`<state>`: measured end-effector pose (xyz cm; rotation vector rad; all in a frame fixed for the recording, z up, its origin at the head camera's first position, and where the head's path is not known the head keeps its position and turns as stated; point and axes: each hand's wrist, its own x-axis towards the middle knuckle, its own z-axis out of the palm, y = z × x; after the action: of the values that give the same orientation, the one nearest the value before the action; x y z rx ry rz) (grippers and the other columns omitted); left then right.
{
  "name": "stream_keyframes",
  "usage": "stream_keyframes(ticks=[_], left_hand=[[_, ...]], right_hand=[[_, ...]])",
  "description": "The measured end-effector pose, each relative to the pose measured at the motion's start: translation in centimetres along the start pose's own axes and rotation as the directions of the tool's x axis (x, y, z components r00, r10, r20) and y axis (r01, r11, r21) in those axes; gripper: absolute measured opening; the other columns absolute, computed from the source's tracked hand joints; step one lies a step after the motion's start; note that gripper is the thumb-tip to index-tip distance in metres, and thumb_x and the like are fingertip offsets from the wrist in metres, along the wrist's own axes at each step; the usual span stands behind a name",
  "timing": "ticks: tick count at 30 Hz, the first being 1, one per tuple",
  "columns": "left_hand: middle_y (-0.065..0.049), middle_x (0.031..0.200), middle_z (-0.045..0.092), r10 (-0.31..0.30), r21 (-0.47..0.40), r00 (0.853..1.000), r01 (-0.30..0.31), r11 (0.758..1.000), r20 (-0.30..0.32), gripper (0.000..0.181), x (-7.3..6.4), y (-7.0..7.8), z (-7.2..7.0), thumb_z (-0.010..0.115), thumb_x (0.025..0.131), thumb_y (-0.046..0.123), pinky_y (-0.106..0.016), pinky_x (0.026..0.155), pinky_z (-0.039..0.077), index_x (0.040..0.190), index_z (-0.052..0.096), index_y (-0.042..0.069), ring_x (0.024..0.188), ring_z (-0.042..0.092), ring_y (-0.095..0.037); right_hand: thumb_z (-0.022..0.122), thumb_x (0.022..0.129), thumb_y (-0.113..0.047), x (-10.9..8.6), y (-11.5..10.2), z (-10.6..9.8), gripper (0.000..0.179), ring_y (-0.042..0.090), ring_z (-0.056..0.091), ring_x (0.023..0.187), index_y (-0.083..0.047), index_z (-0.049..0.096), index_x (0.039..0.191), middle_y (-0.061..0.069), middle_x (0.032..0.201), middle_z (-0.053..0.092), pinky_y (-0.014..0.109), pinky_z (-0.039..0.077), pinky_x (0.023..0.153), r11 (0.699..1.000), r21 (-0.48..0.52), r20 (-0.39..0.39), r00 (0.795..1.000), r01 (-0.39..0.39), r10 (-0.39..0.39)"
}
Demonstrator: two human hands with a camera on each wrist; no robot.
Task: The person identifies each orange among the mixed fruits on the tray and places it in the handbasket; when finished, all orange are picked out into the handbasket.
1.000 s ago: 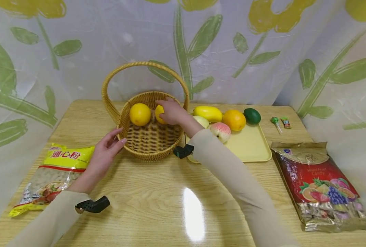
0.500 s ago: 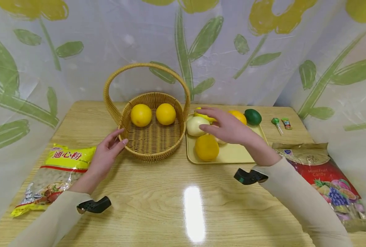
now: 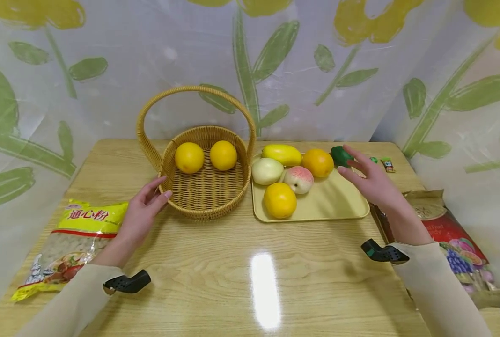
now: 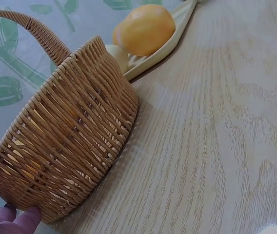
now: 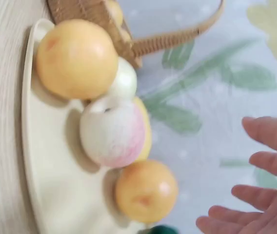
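In the head view, my left hand (image 3: 142, 210) rests its fingers against the left side of the wicker basket (image 3: 205, 214), spread rather than wrapped round it. Two oranges, a left orange (image 3: 189, 157) and a right orange (image 3: 223, 155), lie inside the basket. My right hand (image 3: 376, 185) hovers over the right end of the yellow tray (image 3: 338, 213), fingers extended and holding nothing. Closest to its fingertips is a dark green fruit (image 3: 340, 157), partly hidden. The tray also bears a front orange (image 3: 280, 200), a peach (image 3: 298, 179), a pale fruit (image 3: 267, 171), a yellow mango-like fruit (image 3: 282, 155) and a back orange (image 3: 318, 163).
A yellow pasta bag (image 3: 81, 234) lies at the left, partly under my left forearm. Over at the right, my right arm covers part of a red candy bag (image 3: 458, 234). A small wrapped candy (image 3: 387, 164) sits behind the right hand. A floral curtain (image 3: 170, 56) hangs behind the table.
My right hand has let go of the right orange inside the basket, then moved right across the tray to its far end. The left hand stays at the basket.
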<state>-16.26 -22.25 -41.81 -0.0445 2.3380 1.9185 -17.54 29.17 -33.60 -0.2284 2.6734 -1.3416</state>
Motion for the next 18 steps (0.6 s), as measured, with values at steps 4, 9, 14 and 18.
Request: stream_keyframes(ticks=[4, 9, 14, 18], left_hand=[[-0.002, 0.164, 0.007, 0.002, -0.010, 1.000, -0.002, 1.000, -0.001, 0.067, 0.0, -0.1, 0.0, 0.058, 0.098, 0.038, -0.021, 0.105, 0.039, 0.154, 0.030, 0.013, 0.146, 0.019, -0.029], [0.000, 0.164, 0.007, -0.009, -0.009, 1.000, 0.009, 1.000, -0.008, 0.068, 0.1, -0.1, 0.0, 0.058, 0.098, 0.039, -0.022, 0.106, 0.038, 0.154, 0.031, 0.014, 0.146, 0.019, -0.027], [-0.001, 0.164, 0.006, -0.011, -0.012, 1.000, 0.011, 1.000, -0.006, 0.068, 0.1, -0.2, -0.1, 0.058, 0.098, 0.039, -0.024, 0.107, 0.037, 0.155, 0.031, 0.014, 0.147, 0.018, -0.028], [-0.002, 0.164, 0.006, -0.010, -0.014, 1.000, 0.010, 1.000, -0.004, 0.068, 0.1, -0.3, -0.1, 0.058, 0.098, 0.039, -0.025, 0.108, 0.036, 0.155, 0.030, 0.014, 0.147, 0.017, -0.028]], right_hand=[[0.053, 0.101, -0.041, 0.5, 1.7, 0.0, 0.067, 0.031, 0.029, 0.144, -0.031, 0.018, 0.157, 0.003, 0.163, 0.015, 0.057, 0.029, 0.113, 0.996, 0.088, 0.000, 1.000, -0.027, 0.027], [0.053, 0.100, -0.042, 1.8, 3.4, 0.1, 0.070, 0.032, 0.027, 0.144, -0.029, 0.015, 0.158, 0.006, 0.163, 0.011, 0.053, 0.033, 0.113, 0.988, 0.148, 0.040, 0.999, -0.042, 0.037], [0.054, 0.100, -0.041, 3.5, 4.7, 0.4, 0.073, 0.032, 0.020, 0.146, -0.024, 0.014, 0.159, 0.011, 0.163, 0.008, 0.051, 0.034, 0.113, 0.964, 0.247, 0.081, 0.994, -0.094, 0.076], [0.055, 0.099, -0.041, 4.5, 5.1, 0.6, 0.074, 0.032, 0.019, 0.147, -0.023, 0.014, 0.159, 0.013, 0.163, 0.006, 0.052, 0.034, 0.112, 0.949, 0.285, 0.108, 0.988, -0.137, 0.111]])
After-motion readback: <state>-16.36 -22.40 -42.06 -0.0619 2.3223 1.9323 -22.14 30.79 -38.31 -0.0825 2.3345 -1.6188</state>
